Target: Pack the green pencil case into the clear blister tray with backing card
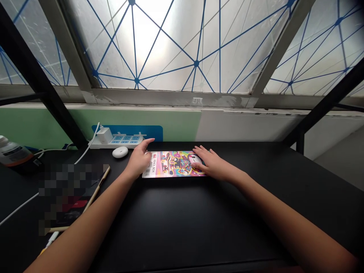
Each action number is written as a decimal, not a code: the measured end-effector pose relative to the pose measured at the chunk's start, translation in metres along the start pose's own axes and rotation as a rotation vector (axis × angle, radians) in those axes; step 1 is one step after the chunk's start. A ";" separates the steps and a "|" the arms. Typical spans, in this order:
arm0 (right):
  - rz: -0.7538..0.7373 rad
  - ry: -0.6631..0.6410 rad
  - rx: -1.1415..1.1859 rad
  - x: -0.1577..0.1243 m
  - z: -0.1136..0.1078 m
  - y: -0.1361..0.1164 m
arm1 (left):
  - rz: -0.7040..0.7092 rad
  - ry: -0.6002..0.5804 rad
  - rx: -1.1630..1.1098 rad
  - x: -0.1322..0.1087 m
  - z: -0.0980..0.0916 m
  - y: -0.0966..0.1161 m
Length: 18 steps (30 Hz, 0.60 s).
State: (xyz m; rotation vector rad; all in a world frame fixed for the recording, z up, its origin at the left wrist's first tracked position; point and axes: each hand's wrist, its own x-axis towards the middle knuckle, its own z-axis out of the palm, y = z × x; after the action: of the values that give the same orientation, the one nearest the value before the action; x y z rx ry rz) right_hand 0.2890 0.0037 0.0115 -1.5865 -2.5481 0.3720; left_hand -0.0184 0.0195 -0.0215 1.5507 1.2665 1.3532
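Hands — pencil box between, touching

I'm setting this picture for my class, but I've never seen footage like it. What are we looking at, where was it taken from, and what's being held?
This picture comes from a camera worn on a person's head, looking forward and down, so the two bare arms are the wearer's own. No machine is involved. The left hand and right hand rest on opposite ends of a colourful flat package labelled PENCIL BOX, which lies on a black table. I can't tell whether it is firmly gripped. Nearby are a small white rounded object and a white power strip.
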 end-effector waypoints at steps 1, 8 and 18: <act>0.002 -0.012 -0.004 0.000 0.001 -0.002 | 0.012 0.001 0.014 0.000 0.001 0.001; 0.030 -0.092 -0.084 0.008 0.009 -0.025 | -0.127 0.123 -0.309 0.004 0.004 0.014; 0.059 -0.022 0.011 0.006 -0.004 0.000 | -0.215 0.110 -0.439 0.010 -0.009 0.011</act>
State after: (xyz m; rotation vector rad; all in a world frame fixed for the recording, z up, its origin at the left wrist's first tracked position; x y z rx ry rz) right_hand 0.2873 0.0094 0.0155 -1.6663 -2.5152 0.4110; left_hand -0.0254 0.0253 -0.0061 1.0231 1.0725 1.4695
